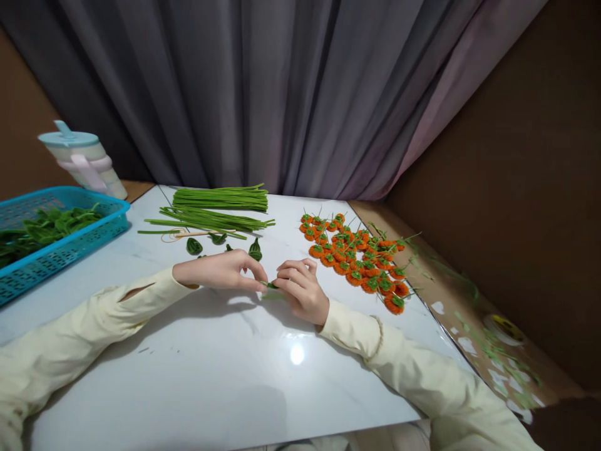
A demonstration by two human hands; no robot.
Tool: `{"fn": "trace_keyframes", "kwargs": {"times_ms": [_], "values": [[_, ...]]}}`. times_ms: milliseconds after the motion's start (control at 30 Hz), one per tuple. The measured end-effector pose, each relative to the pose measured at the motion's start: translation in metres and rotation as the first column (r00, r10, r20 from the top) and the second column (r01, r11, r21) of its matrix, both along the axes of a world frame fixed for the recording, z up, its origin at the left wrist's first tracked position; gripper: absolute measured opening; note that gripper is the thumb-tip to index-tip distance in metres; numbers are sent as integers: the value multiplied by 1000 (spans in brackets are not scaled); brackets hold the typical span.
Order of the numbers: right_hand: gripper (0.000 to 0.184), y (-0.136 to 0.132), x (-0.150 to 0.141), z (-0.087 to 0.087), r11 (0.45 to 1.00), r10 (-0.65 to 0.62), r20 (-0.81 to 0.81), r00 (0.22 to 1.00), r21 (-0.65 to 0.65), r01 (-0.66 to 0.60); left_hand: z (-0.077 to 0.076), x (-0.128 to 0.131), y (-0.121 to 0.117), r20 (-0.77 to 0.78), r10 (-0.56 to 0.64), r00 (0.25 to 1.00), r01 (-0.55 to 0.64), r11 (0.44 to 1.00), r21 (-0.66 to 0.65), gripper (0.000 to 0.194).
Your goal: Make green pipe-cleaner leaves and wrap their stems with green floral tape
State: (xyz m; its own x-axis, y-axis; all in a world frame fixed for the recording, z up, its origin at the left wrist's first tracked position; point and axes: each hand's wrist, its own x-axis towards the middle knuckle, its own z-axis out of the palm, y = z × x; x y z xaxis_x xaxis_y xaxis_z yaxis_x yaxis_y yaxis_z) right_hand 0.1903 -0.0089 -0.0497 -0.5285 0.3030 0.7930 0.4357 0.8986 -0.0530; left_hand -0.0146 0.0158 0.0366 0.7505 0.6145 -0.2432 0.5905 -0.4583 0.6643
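Observation:
Over the white tabletop my left hand (230, 269) and my right hand (303, 291) meet, fingertips pinched round a small green fuzzy piece (271, 285), mostly hidden by the fingers. It looks like chenille stem. Just beyond my left hand lie several dark green leaf shapes of coiled chenille stem, among them a rounded leaf (194, 246) and a pointed leaf (255, 249). Behind them rest a loose bunch of green chenille stems (211, 219) and a neater bundle (220, 199). A thin wooden stick (204, 233) lies at the bunch's near side.
Many orange fuzzy pieces with green tops (347, 254) spread across the table's right side. At left stands a blue basket (117, 216) holding green leaves (61, 222), with a lidded tumbler (89, 163) behind. Scraps and a tape roll (503, 330) lie beyond the right edge. A grey curtain (263, 94) hangs behind.

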Motion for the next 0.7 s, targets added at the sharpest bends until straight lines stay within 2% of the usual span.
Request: {"fn": "trace_keyframes", "kwargs": {"times_ms": [133, 333, 500, 700], "values": [[18, 0, 0, 0, 1000, -2, 4, 1000, -5, 2, -3, -1, 3, 35, -18, 999, 19, 999, -32, 27], [23, -1, 1, -3, 999, -42, 56, 998, 8, 42, -5, -2, 3, 48, -22, 999, 23, 1000, -12, 31], [23, -1, 3, -4, 987, -57, 129, 990, 157, 37, -7, 2, -1, 50, -1, 999, 5, 997, -76, 34], [22, -1, 2, -2, 941, -59, 152, 987, 339, 4, -17, 5, -2, 28, 46, 999, -43, 994, -105, 34]]}}
